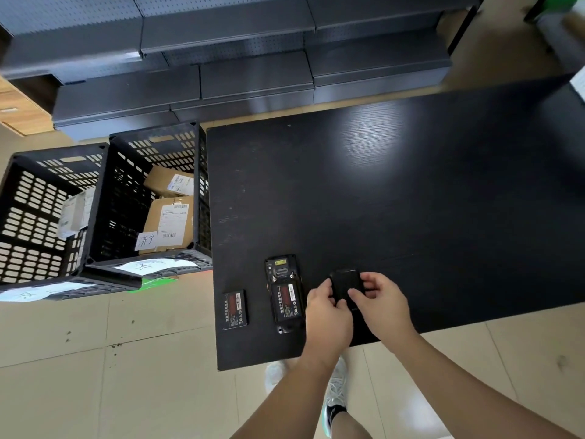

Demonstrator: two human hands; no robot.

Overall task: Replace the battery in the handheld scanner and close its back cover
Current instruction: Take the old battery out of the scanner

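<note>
The handheld scanner [284, 293] lies face down near the front left of the black table [411, 201], its back open with a black battery with a red label seated in the bay. A second, loose battery [235, 309] lies to its left on the table. Just right of the scanner, my left hand [327, 315] and my right hand [381, 304] together hold the black back cover [346, 285] slightly above the tabletop, fingers pinching its lower edge.
Two black slotted plastic crates [104, 210] stand on the floor left of the table; the nearer one holds cardboard parcels [171, 220]. Grey metal shelving [221, 58] runs along the back. My shoes [335, 394] show under the table's front edge.
</note>
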